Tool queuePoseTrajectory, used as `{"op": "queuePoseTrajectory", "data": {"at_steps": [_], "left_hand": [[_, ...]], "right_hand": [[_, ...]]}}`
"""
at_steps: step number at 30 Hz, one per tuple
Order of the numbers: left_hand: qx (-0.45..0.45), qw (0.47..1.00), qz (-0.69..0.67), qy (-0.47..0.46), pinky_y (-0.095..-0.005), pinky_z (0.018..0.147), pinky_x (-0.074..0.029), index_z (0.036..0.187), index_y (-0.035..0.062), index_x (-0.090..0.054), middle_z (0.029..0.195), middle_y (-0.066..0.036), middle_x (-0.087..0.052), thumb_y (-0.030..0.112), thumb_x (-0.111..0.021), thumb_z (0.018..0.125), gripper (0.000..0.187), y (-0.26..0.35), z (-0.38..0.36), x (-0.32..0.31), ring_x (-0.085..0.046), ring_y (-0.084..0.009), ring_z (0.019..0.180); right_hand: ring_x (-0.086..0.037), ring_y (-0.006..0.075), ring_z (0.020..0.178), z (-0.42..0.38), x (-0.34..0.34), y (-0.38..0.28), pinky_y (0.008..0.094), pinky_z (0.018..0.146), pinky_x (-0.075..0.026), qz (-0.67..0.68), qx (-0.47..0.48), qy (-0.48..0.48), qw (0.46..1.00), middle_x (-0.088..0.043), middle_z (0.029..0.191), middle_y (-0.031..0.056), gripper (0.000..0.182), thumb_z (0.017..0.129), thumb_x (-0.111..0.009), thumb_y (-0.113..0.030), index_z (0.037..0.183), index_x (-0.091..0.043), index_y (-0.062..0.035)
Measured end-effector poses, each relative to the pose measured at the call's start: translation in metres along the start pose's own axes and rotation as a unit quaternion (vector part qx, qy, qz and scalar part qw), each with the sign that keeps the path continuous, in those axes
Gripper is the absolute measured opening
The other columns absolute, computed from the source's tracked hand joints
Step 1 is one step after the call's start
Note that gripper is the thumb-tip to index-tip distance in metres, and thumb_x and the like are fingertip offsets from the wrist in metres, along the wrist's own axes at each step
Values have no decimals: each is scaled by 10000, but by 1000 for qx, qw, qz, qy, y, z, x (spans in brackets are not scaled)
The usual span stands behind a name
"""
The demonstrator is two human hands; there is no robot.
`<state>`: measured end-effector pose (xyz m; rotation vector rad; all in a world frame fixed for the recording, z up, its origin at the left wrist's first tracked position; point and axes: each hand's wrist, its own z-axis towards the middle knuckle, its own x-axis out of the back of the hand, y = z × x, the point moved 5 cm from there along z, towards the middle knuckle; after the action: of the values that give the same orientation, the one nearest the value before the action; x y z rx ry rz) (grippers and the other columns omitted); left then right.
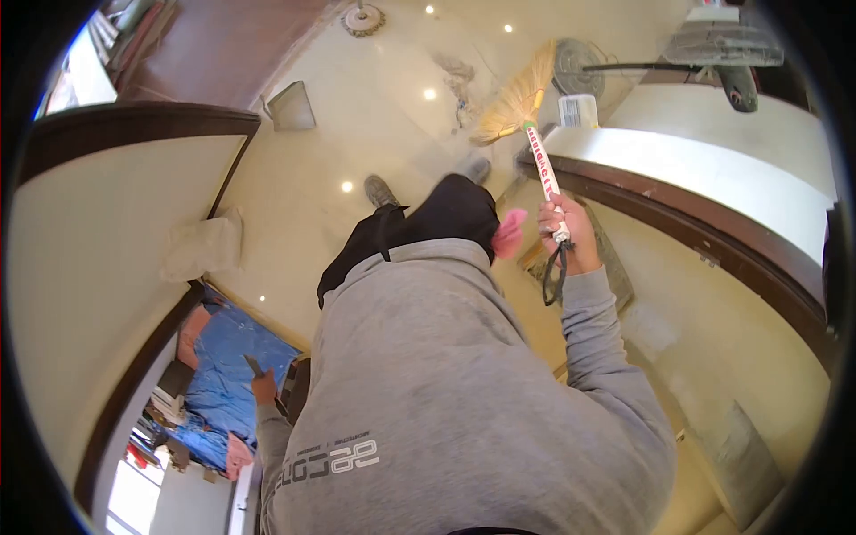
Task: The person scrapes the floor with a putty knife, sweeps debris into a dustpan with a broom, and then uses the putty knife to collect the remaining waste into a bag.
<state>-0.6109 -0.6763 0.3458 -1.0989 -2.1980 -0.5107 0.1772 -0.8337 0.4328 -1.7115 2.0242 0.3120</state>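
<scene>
Straw broom [522, 98] was what you held in your right hand [571, 227], fingers closed around the upper part of its white handle [542, 165] with red lettering. It slanted up and away from you in the head view, its pale bristles fanned out over the light, glossy floor [330, 152]; whether their tips touched the floor, you could not tell. A dark cord loop [555, 272] hung from the handle's near end, just beside your wrist.

Your left hand [264, 388] was low on the other side, closed around a small flat object [254, 366] whose free end stuck out past your fingers; it was too small to identify.

Pink cloth [510, 234] hung at your right hip, between your dark trousers [437, 214] and your right hand. Both your shoes [380, 192] were on the floor, apart from each other.

Beyond the bristles, to the right, lay the round grey base of a fan [740, 58], with a small white box [578, 111] near it. A grey smear [459, 80] marked the floor just left of the bristles. Off to your left, a grey square piece [292, 107] lay near the end of a dark-edged partition [134, 178], and a blue sheet [232, 366] spread beyond your left hand.
</scene>
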Motion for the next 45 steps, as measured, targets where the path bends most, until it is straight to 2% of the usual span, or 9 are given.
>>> {"op": "queuePoseTrajectory", "data": {"at_steps": [5, 8, 14, 19, 21, 23, 32, 37, 45], "left_hand": [[88, 993, -77, 30, -335, 336, -357, 579, 80, -481, 455, -22, -427, 257, -652, 796, 328, -11, -75, -55, -420, -166, 327], [18, 998, -57, -31, -333, 339, -354, 599, 88, -493, 463, -19, -431, 254, -674, 782, 307, 40, -94, -83, -420, -162, 331], [8, 993, -114, -39, -309, 341, -350, 689, 57, -521, 501, -25, -473, 258, -672, 806, 277, 70, -33, -108, -455, -152, 359], [-74, 990, -120, -30, -291, 338, -339, 745, 65, -526, 519, -21, -483, 259, -656, 827, 247, 125, -35, -73, -464, -130, 373], [-79, 992, -96, -24, -290, 336, -336, 750, 70, -524, 522, -18, -483, 263, -652, 830, 245, 134, -41, -64, -464, -124, 377], [-38, 991, -121, -53, -291, 339, -337, 745, 70, -518, 525, -16, -482, 265, -641, 839, 248, 136, -55, -55, -464, -120, 378], [6, 1000, -6, -9, -296, 352, -353, 714, 60, -519, 540, -16, -492, 261, -652, 813, 261, 40, -75, -38, -481, -137, 402], [63, 994, -86, -25, -297, 346, -348, 728, 60, -544, 506, -5, -472, 256, -652, 812, 239, 50, -56, -23, -468, -130, 378], [14, 991, -112, -69, -303, 341, -353, 757, 37, -585, 503, -7, -481, 281, -639, 822, 258, 114, 4, -31, -456, -130, 358]], "right_hand": [[-438, 81, 509, 22, 29, -4, 205, 431, -412, -41, 1, -15, 999, -447, 662, 10, 118, 883, -513, -91, 885, -397, -72], [-428, 84, 499, 24, 36, -6, 203, 434, -407, -40, -6, -15, 999, -424, 626, 4, 134, 882, -515, -105, 870, -387, -66], [-440, 120, 494, 43, 33, 29, 262, 465, -417, -58, -7, 31, 998, -435, 613, 5, 119, 881, -489, -99, 799, -405, -81], [-555, 192, 631, 208, 59, 8, 314, 564, -510, -47, 34, -109, 992, -534, 696, 83, 76, 797, -527, -16, 871, -507, -10], [-559, 236, 676, 302, 74, -15, 363, 561, -515, -257, 173, -38, 950, -543, 717, 111, 70, 780, -511, -7, 849, -522, -3], [-552, 246, 662, 319, 18, -11, 363, 553, -515, 51, -43, 71, 995, -544, 720, 116, 76, 790, -490, -20, 856, -526, -9], [-499, 199, 589, 403, -110, -49, 299, 521, -444, 100, -9, 4, 995, -471, 635, 74, 73, 829, -451, -95, 814, -480, -30], [-450, 151, 534, 374, -86, -74, 257, 497, -427, 114, -50, -75, 989, -423, 615, 18, 63, 819, -435, -26, 849, -489, -36], [-423, 87, 469, 131, -14, -43, 201, 417, -399, -37, -122, -9, 992, -436, 655, 19, 130, 922, -463, -116, 968, -427, 1]]}}
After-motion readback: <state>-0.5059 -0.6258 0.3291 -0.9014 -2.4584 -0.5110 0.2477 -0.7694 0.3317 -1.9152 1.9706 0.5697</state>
